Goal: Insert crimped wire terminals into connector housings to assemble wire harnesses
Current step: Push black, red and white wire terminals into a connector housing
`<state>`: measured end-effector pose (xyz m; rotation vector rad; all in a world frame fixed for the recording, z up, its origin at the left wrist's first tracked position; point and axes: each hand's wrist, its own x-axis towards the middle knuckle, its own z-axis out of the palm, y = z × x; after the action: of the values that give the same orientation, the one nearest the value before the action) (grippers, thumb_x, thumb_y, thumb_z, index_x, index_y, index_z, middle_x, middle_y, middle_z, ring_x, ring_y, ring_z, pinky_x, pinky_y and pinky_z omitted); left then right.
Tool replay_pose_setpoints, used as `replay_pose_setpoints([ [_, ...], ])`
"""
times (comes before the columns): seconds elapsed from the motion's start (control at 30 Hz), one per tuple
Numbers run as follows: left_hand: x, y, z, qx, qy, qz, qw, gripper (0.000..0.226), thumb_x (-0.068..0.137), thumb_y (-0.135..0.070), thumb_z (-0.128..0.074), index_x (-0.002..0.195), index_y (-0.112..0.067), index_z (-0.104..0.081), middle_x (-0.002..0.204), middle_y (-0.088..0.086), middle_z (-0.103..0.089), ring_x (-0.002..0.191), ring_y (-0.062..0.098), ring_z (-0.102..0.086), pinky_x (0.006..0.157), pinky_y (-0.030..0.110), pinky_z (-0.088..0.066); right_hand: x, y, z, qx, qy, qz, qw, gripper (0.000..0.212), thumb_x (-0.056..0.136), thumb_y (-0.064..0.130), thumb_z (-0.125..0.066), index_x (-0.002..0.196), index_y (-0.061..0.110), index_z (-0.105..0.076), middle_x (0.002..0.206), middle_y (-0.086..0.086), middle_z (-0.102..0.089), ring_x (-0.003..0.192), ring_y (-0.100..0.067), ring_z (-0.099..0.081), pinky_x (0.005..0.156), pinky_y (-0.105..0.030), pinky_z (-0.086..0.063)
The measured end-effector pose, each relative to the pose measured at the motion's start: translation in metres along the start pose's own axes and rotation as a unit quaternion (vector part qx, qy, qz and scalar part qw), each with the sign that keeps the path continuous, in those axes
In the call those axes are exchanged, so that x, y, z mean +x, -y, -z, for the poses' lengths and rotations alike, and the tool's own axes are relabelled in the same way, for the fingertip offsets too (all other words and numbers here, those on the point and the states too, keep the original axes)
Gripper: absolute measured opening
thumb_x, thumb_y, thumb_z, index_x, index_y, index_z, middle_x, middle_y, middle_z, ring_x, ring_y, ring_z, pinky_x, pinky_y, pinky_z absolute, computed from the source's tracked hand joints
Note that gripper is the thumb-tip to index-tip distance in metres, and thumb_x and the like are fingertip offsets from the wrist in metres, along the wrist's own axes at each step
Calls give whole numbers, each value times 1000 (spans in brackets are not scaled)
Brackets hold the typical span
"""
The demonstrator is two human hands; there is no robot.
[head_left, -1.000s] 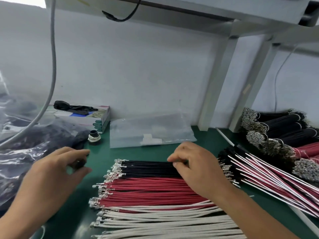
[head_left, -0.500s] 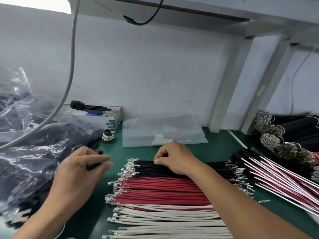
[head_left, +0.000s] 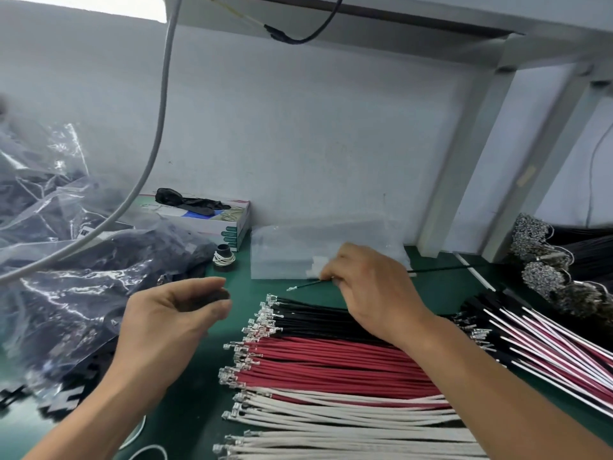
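My right hand [head_left: 371,290] pinches a single black wire [head_left: 310,284] lifted above the piles, its metal terminal pointing left toward my left hand. My left hand [head_left: 172,313] pinches a small black connector housing [head_left: 217,297] between thumb and fingers. Below lie rows of crimped wires on the green mat: black wires [head_left: 308,317], red wires [head_left: 318,363] and white wires [head_left: 331,423], terminals facing left.
Clear bags of black housings [head_left: 83,287] fill the left. A glove box [head_left: 212,220], a small black spool [head_left: 224,258] and a flat clear bag [head_left: 292,254] sit at the back. Assembled harnesses [head_left: 547,343] and bundled black wires [head_left: 564,260] lie right.
My right hand has lifted one black wire out of the black pile and raised it. My left hand has stayed near the bags with the housing.
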<state>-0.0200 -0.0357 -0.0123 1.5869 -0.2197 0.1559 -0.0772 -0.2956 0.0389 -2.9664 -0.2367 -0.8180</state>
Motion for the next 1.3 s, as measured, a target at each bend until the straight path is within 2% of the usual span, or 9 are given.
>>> replay_pose_setpoints([
  [0.13,-1,-1,-1,0,23,14,1000,29,75,-1,-85,93,-23,-81,82,-5,-81,76,16,-76,53,17,-58,-8,-3,-15,73,33,-74,994,27,92,8,-65,103,30,-76,91,15,-58,89,-6,-59,74,-22,-46],
  [0.23,-3,-2,-3,20,40,-9,999,32,79,6,-81,92,-24,-82,86,-5,-81,82,18,-75,61,20,-60,-8,-3,-13,83,28,-95,992,29,94,11,-66,112,32,-75,90,15,-55,84,-3,-53,73,-22,-45],
  [0.37,-7,-9,-4,-1,93,-18,996,39,81,9,-77,103,-22,-80,90,-2,-81,83,16,-76,62,18,-59,-23,4,12,59,-67,-51,995,23,91,8,-68,103,25,-78,86,15,-51,77,0,-48,66,-8,-33],
  [0.47,-15,-16,-10,-52,126,7,991,39,70,-2,-83,105,-18,-80,89,4,-81,80,22,-78,58,20,-59,-49,16,25,58,-122,-26,990,8,86,25,-75,93,29,-76,84,19,-51,76,2,-48,67,-5,-35],
  [0.57,-24,-22,-14,-62,146,6,987,30,63,-16,-81,92,-22,-84,87,7,-81,73,26,-77,52,24,-58,-67,29,20,123,-148,-44,980,5,84,30,-75,88,28,-77,81,18,-53,76,-3,-55,68,-8,-39],
  [0.8,-33,-22,-19,-40,194,6,980,39,61,-12,-86,96,-27,-83,89,8,-81,71,19,-76,60,20,-58,-73,36,6,228,-145,-59,961,18,88,16,-73,103,24,-80,83,12,-57,75,-12,-59,64,-25,-49],
  [1.03,-36,-25,-20,-24,201,13,979,33,56,-24,-87,89,-25,-84,83,11,-80,67,20,-74,63,21,-59,-74,37,3,232,-120,-37,965,19,90,17,-73,105,27,-80,81,13,-53,74,-11,-56,60,-30,-50],
  [1.2,-36,-26,-20,-15,196,8,980,26,60,-18,-86,85,-24,-85,84,8,-80,71,20,-75,69,23,-61,-74,38,2,239,-95,-37,966,20,89,16,-74,105,28,-80,80,12,-53,73,-11,-56,61,-31,-50],
  [1.3,-37,-27,-19,-19,212,17,977,27,57,-17,-87,84,-22,-85,82,9,-80,68,17,-75,64,19,-58,-74,40,1,250,-90,-39,963,22,89,13,-74,105,26,-80,80,9,-55,74,-13,-57,61,-34,-51],
])
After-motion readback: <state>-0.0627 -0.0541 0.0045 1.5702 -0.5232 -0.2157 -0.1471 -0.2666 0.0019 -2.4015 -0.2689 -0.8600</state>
